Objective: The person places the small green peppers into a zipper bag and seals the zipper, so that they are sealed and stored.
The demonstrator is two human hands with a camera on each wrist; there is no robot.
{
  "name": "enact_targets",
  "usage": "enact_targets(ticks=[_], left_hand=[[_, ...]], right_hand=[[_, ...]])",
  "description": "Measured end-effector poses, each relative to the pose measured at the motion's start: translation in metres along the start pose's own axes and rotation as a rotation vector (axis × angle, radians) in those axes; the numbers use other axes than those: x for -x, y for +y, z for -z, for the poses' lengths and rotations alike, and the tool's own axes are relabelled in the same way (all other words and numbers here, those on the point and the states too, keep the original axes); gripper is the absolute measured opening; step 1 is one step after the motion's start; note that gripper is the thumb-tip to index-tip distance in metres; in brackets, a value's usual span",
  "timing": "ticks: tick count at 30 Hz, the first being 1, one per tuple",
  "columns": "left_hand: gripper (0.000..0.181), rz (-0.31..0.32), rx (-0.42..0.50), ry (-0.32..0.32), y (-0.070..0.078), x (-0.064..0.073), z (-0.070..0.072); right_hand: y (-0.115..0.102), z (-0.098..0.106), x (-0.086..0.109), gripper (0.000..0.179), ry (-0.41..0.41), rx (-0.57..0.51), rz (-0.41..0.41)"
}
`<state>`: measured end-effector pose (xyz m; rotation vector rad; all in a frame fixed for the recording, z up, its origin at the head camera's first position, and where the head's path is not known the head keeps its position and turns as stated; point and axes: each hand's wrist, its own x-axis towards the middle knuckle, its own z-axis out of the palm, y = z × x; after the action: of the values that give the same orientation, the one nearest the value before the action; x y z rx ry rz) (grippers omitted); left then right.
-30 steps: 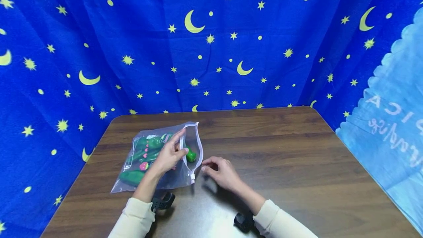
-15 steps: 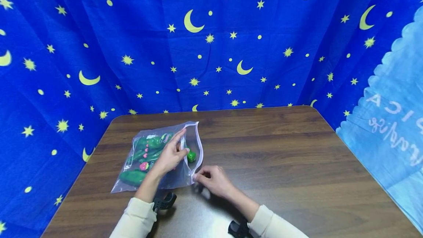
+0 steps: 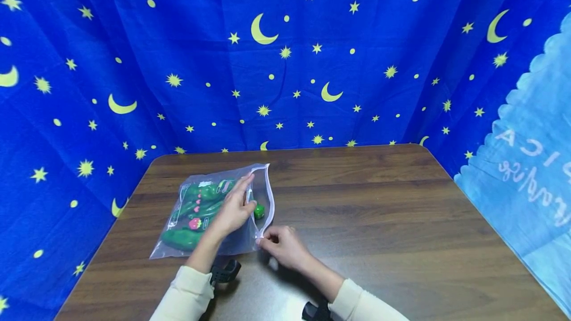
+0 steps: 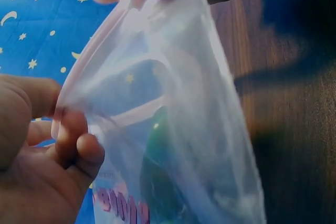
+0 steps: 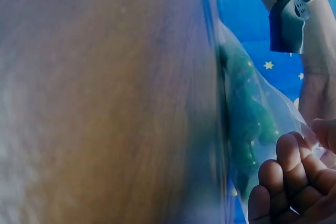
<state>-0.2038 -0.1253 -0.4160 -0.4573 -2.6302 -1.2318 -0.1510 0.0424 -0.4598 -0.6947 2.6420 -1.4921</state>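
A clear zip bag (image 3: 227,246) with pink strawberry and heart prints lies on the left of the table, its mouth toward the right and parted. Glossy green things (image 3: 180,238) fill it, and a small bright green end (image 3: 259,211) shows inside the mouth. My left hand (image 3: 234,209) grips the mouth's upper edge; in the left wrist view its fingers (image 4: 79,142) curl at the pink zip strip (image 4: 102,32). With thumb and fingertips my right hand (image 3: 285,246) pinches the near corner of the mouth, where the zip slider sits, now mostly hidden by the fingers.
The brown wooden table (image 3: 379,222) extends to the right of both hands. Behind it hangs a blue cloth (image 3: 294,63) with yellow moons and stars, and a light blue cloth (image 3: 531,162) is at the right. Each wrist wears a black camera mount (image 3: 226,271).
My right hand has moved left and slightly nearer from beside the bag, and its fingertips have taken hold of the near corner at the slider. The left hand has hardly moved.
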Motion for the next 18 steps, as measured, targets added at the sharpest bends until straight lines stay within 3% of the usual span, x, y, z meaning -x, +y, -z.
enact_targets(ticks=[9, 14, 18], left_hand=[[0.075, -0.003, -0.248, 0.011, 0.0098, 0.0024, -0.0050], [0.069, -0.045, -0.229, 0.044, 0.0109, 0.0039, -0.0051], [0.058, -0.075, -0.155, 0.117, 0.0095, 0.0061, -0.0027]], right_hand=[[-0.0013, -0.0035, 0.0012, 0.019, -0.012, 0.007, -0.004], [0.0000, -0.0038, 0.0007, 0.019, -0.023, -0.009, -0.014], [0.0013, -0.0038, 0.0001, 0.019, -0.021, -0.010, -0.011]])
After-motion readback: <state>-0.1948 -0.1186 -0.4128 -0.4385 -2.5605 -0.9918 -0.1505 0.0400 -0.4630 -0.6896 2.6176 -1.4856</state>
